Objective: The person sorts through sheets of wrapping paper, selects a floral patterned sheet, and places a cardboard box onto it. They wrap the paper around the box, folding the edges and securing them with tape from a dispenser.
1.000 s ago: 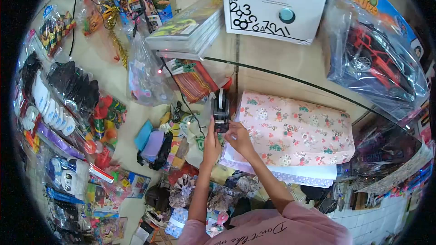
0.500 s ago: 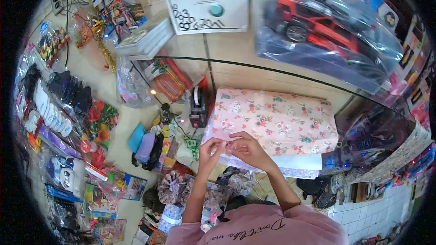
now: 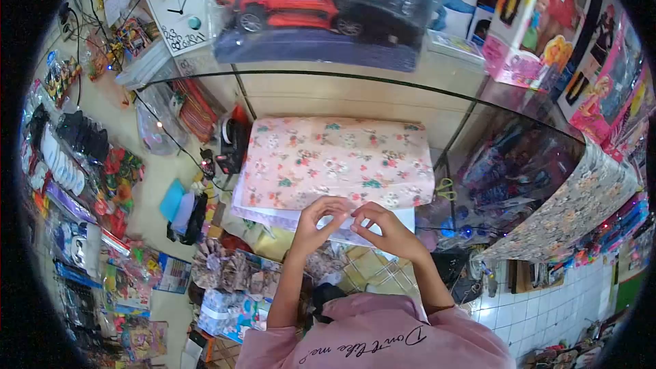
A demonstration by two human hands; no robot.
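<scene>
Both hands are raised over the front edge of a floral pink wrapping paper stack (image 3: 335, 160). My left hand (image 3: 316, 227) has its fingers curled, the fingertips and thumb close together as in a pinch. Facing it, my right hand (image 3: 388, 231) also bends thumb and forefinger towards each other. A narrow gap lies between the two sets of fingertips. Anything held there is too small to make out. White and lilac sheets (image 3: 273, 214) show beneath the floral paper. To its left stands a black tape dispenser (image 3: 232, 142).
A glass shelf edge (image 3: 355, 75) runs above the paper, with a packaged red toy car (image 3: 297, 10) on it. Green-handled scissors (image 3: 445, 190) are right of the paper. Grey floral paper (image 3: 547, 212) drapes at the right. Wrapped gifts (image 3: 229, 311) sit lower left.
The view has swung right, so the paper and toy car appear further left. My hands, whose fingertips were together, are now slightly apart.
</scene>
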